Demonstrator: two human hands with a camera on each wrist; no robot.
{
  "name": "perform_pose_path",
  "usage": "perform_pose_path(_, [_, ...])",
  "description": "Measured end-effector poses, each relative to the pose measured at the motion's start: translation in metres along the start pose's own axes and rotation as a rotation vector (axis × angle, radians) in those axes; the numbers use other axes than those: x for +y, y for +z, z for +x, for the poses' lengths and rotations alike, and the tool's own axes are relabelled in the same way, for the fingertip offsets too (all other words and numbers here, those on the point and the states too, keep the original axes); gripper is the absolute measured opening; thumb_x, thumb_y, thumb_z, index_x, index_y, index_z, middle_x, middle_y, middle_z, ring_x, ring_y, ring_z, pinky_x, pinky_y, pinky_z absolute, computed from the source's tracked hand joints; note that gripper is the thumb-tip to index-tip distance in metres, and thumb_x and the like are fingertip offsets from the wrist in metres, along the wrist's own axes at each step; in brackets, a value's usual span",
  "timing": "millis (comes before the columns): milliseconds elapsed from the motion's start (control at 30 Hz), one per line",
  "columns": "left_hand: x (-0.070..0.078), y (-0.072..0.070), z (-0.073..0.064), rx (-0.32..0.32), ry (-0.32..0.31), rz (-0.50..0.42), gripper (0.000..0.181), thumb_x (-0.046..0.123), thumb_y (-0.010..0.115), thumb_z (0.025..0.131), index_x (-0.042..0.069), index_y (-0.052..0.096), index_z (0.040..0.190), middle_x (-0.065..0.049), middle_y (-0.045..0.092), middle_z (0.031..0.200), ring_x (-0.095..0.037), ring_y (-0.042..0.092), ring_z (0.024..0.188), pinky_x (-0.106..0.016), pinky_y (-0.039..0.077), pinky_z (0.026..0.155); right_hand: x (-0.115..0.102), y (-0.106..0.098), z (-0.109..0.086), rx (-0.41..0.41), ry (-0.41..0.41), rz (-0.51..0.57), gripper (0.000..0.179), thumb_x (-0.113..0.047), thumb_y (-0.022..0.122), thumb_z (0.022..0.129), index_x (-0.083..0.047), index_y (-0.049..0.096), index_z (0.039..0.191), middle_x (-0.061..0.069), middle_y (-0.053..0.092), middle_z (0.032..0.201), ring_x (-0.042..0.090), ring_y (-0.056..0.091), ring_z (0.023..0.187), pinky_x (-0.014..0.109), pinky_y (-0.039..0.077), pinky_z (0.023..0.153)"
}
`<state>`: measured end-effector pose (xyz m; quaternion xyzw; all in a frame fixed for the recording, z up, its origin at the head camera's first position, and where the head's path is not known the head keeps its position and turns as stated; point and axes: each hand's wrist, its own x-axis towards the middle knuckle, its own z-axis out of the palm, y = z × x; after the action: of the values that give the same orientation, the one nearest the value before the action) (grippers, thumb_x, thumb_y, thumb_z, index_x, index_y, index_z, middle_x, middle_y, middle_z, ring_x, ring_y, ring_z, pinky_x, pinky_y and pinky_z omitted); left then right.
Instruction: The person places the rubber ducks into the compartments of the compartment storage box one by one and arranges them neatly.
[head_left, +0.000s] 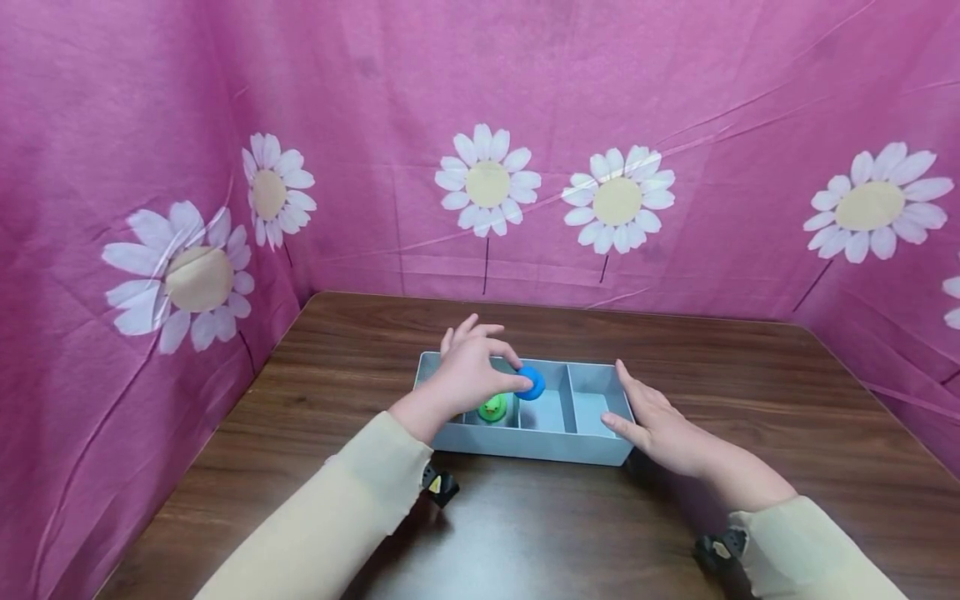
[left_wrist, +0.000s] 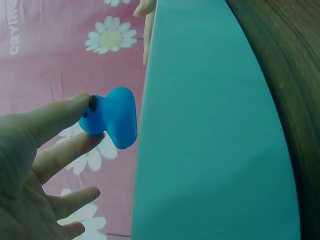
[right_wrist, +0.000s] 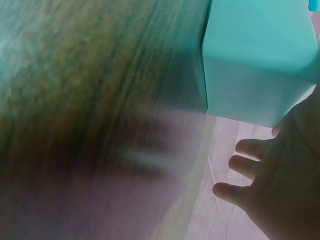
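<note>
Between thumb and index finger, my left hand (head_left: 474,372) pinches a small blue rubber duck (head_left: 532,384) above a light blue-grey divided box (head_left: 540,447). The left wrist view shows the duck (left_wrist: 120,119) held by its head, with its base pointing toward the box and the other fingers spread. A green rubber duck (head_left: 492,407) sits in a compartment below my left hand. A sliver of something orange shows in the leftmost compartment, mostly hidden by that hand. My right hand (head_left: 660,425) rests at the box's right end, fingers extended, thumb over the rim.
The box stands on a dark wood-grain table (head_left: 540,533). A pink cloth (head_left: 375,200) printed with white daisies hangs behind and at both sides. Black wrist devices are strapped near both sleeves.
</note>
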<state>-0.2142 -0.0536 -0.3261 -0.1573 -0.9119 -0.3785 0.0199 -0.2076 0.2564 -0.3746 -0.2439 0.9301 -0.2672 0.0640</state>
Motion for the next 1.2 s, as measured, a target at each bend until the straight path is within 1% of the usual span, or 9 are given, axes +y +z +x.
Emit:
perform_pose_path(100, [0.004, 0.008, 0.003, 0.002, -0.009, 0.012, 0.016, 0.040, 0.084, 0.079, 0.027, 0.076, 0.082, -0.002, 0.046, 0.146, -0.026, 0.008, 0.147, -0.053, -0.005, 0.115, 0.000, 0.000, 0.000, -0.002, 0.000, -0.003, 0.085, -0.043, 0.051, 0.102, -0.007, -0.001, 0.158, 0.030, 0.013, 0.158, 0.054, 0.013, 0.140, 0.072, 0.015, 0.106])
perform_pose_path(300, [0.008, 0.020, 0.005, -0.013, -0.028, 0.046, 0.015, 0.041, 0.083, 0.079, 0.029, 0.075, 0.082, -0.001, 0.046, 0.147, -0.027, 0.008, 0.148, -0.053, -0.004, 0.115, -0.001, -0.001, -0.001, -0.006, 0.009, 0.000, 0.085, -0.044, 0.051, 0.102, -0.007, -0.002, 0.158, 0.030, 0.013, 0.158, 0.054, 0.012, 0.140, 0.072, 0.014, 0.105])
perform_pose_path(500, [0.007, 0.032, 0.007, 0.000, -0.048, 0.097, 0.015, 0.042, 0.083, 0.078, 0.030, 0.076, 0.082, -0.001, 0.047, 0.146, -0.028, 0.008, 0.148, -0.055, -0.001, 0.115, -0.001, -0.001, 0.000, -0.006, 0.009, -0.012, 0.085, -0.044, 0.051, 0.102, -0.006, -0.001, 0.158, 0.031, 0.014, 0.158, 0.053, 0.013, 0.140, 0.071, 0.015, 0.106])
perform_pose_path(667, [0.005, 0.040, 0.010, 0.001, -0.056, 0.137, 0.018, 0.043, 0.083, 0.078, 0.027, 0.078, 0.086, -0.003, 0.046, 0.146, -0.029, 0.007, 0.148, -0.057, -0.003, 0.115, -0.001, -0.001, 0.000, -0.014, 0.028, -0.002, 0.086, -0.046, 0.050, 0.102, -0.008, -0.003, 0.158, 0.030, 0.013, 0.158, 0.053, 0.012, 0.141, 0.072, 0.015, 0.105])
perform_pose_path(933, [0.001, 0.049, 0.011, -0.020, -0.039, 0.227, 0.015, 0.043, 0.083, 0.079, 0.030, 0.077, 0.082, -0.005, 0.045, 0.148, -0.032, 0.004, 0.149, -0.058, -0.006, 0.114, -0.001, 0.001, 0.000, -0.006, 0.023, 0.008, 0.086, -0.045, 0.051, 0.102, -0.007, -0.002, 0.158, 0.031, 0.013, 0.158, 0.054, 0.013, 0.141, 0.071, 0.015, 0.106])
perform_pose_path(1100, [-0.001, 0.053, 0.010, -0.028, -0.026, 0.268, 0.016, 0.043, 0.082, 0.079, 0.028, 0.079, 0.085, -0.008, 0.044, 0.150, -0.033, 0.005, 0.148, -0.059, -0.004, 0.114, -0.001, 0.001, 0.000, -0.010, 0.021, 0.015, 0.087, -0.045, 0.051, 0.101, -0.007, -0.002, 0.158, 0.031, 0.012, 0.158, 0.054, 0.012, 0.140, 0.072, 0.014, 0.106])
perform_pose_path(1200, [-0.001, 0.056, 0.011, -0.030, -0.030, 0.292, 0.018, 0.044, 0.082, 0.079, 0.028, 0.079, 0.086, -0.007, 0.043, 0.150, -0.033, 0.005, 0.148, -0.059, -0.004, 0.114, -0.001, 0.000, 0.001, -0.012, 0.023, 0.014, 0.087, -0.045, 0.051, 0.101, -0.007, -0.003, 0.158, 0.030, 0.012, 0.158, 0.054, 0.012, 0.141, 0.072, 0.014, 0.106])
